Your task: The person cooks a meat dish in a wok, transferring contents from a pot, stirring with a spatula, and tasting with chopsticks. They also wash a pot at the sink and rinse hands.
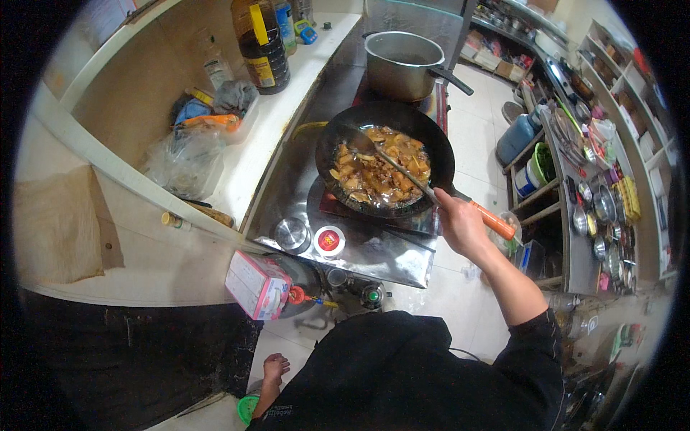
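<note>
My right hand (461, 222) grips a long-handled cooking spatula or ladle (401, 169) by its metal shaft, just ahead of the orange handle. Its head dips into brown sauce at the back left of a black wok (439, 140), so its exact shape is hard to make out. Chunks of food in glossy brown sauce (391, 167) fill the bottom of the wok, which sits on a stove burner. My left hand (276, 367) hangs low at my side, away from the stove. Its fingers are loosely bent, and nothing shows in them.
Behind the wok stands a large pot (401, 70) with a black handle. A metal-lidded jar (292, 235) and a red-and-white lid (329, 241) occupy the stove's near edge. Bottles line the white ledge (302, 70) at left. Utensils crowd the shelving (582, 215) at right.
</note>
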Demonstrator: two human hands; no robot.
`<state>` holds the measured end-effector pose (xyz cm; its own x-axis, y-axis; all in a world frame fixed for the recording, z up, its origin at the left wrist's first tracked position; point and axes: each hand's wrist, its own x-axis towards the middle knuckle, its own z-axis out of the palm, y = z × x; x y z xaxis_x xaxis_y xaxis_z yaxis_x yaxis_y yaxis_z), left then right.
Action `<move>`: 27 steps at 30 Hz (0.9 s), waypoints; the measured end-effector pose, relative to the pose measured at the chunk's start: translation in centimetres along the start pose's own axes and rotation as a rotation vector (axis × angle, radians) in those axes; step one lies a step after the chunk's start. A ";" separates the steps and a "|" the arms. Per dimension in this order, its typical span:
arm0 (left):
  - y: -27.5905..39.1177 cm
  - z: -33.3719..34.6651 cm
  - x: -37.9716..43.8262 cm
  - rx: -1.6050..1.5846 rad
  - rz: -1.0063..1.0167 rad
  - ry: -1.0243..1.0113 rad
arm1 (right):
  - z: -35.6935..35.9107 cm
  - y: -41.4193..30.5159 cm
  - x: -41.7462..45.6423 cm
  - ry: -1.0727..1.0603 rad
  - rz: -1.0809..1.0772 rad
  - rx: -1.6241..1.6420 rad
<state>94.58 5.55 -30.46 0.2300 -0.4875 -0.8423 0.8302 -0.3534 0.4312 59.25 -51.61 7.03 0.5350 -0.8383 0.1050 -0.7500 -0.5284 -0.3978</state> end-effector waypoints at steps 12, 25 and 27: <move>0.0 1.3 -0.3 0.117 0.018 0.067 | 0.9 0.6 -0.4 0.015 -0.070 -0.060; -0.9 2.2 -0.3 0.329 0.063 0.289 | -2.6 -0.5 -2.9 -0.040 0.052 0.182; -0.7 1.9 0.0 0.129 -0.019 0.158 | -2.7 -0.6 -3.4 -0.029 0.028 0.181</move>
<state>93.08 4.30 -30.10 0.3006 -0.3519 -0.8864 0.7654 -0.4654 0.4444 56.83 -48.75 9.38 0.5279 -0.8467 0.0669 -0.6837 -0.4704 -0.5579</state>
